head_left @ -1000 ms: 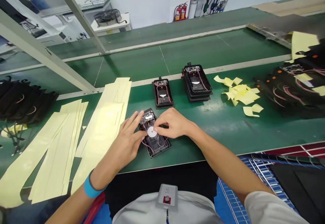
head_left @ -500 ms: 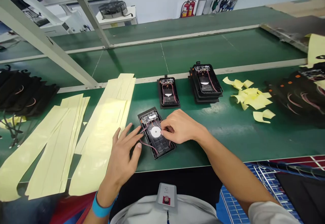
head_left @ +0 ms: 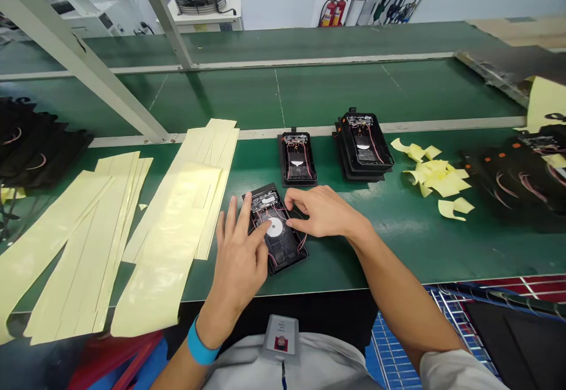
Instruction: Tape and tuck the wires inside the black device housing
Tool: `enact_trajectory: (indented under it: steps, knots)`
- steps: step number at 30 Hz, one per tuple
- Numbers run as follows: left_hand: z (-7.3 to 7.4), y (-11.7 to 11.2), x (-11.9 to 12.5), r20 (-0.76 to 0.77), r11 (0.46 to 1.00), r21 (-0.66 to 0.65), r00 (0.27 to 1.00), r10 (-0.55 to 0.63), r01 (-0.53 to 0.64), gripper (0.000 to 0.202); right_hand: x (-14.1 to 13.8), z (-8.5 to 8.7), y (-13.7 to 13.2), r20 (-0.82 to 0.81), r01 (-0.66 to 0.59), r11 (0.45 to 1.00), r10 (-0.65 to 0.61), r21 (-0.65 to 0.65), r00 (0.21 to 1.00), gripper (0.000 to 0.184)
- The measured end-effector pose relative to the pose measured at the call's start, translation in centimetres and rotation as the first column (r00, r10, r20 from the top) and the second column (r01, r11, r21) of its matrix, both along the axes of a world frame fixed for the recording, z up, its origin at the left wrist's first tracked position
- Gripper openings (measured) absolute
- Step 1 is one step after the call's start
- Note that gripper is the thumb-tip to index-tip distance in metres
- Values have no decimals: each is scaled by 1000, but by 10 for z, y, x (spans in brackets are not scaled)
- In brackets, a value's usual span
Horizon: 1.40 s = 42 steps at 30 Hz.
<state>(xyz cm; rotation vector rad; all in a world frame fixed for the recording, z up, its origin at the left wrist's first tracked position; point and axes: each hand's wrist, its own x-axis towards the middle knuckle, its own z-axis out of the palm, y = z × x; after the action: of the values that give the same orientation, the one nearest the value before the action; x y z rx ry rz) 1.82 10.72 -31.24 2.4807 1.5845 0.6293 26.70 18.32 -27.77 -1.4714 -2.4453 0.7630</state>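
A black plastic housing (head_left: 287,248) with a circuit board (head_left: 264,201), a round white disc (head_left: 275,227) and thin reddish wires lies tilted on the green bench in front of me. My left hand (head_left: 242,248) rests over its left side, fingers spread, thumb near the disc. At the right edge of the housing is my right hand (head_left: 325,212), its thumb and index finger curved with a gap between their tips, close to the wires (head_left: 302,241). Whether those fingertips touch a wire is hard to see.
Behind the housing stand a similar unit (head_left: 298,160) and a stack of units (head_left: 365,145). Long yellow sheets (head_left: 177,231) cover the left side. Crumpled yellow scraps (head_left: 442,175) lie at right, beside more black units (head_left: 517,178). A metal post (head_left: 92,63) slants across the left.
My left hand has moved right and up, further over the housing. The right hand has shifted slightly right, and its thumb and index finger have parted.
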Motion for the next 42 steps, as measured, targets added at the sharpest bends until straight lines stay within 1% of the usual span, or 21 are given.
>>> enact_trajectory:
  steps: [4, 6, 8, 9, 11, 14, 18, 25, 29, 32, 38, 42]
  knots:
    - [-1, -2, 5, -67, 1000, -2, 998, -7, 7, 48, 4, -1, 3, -4, 6, 999, -7, -54, 1000, 30]
    - [-1, -1, 4, -86, 1000, -2, 996, -13, 12, 49, 5, -2, 4, -14, 0, 997, -1, -71, 1000, 25]
    - [0, -1, 5, -112, 1000, -3, 994, -15, 14, 45, 5, -3, 5, -24, -9, 996, 7, -85, 1000, 18]
    - [0, 0, 5, -124, 1000, 0, 992, -14, 14, 42, 5, -4, 5, -28, -12, 996, 10, -89, 1000, 17]
    - [1, -1, 7, -148, 1000, 7, 989, -11, 12, 40, 4, -5, 6, -37, -21, 995, 18, -96, 999, 20]
    - [1, -2, 11, -178, 999, 25, 984, -18, 23, 42, 4, -6, 5, -53, -32, 995, 27, -100, 998, 24]
    - [-2, -1, 13, -206, 998, 50, 978, -22, 33, 45, 3, -6, 5, -85, -29, 993, 19, -115, 996, 23]
    - [-1, 4, 12, -183, 999, 34, 983, -20, 27, 46, 0, -10, 5, -148, -1, 988, -22, -155, 989, 20]
    - [-1, 6, 13, -180, 998, 23, 982, -51, 56, 43, -1, -12, 6, -173, -14, 979, -22, -201, 985, 22]
    - [-2, 7, 12, -176, 999, 19, 983, -45, 49, 44, -3, -13, 5, -185, -21, 970, -25, -244, 982, 22]
    - [1, 3, 5, -141, 998, 25, 989, -49, 53, 41, -11, -10, 0, -164, 34, 954, -86, -298, 983, 23]
    - [0, 2, 1, -138, 999, 0, 990, -38, 38, 41, -16, -7, -6, -114, 60, 960, -94, -273, 989, 26]
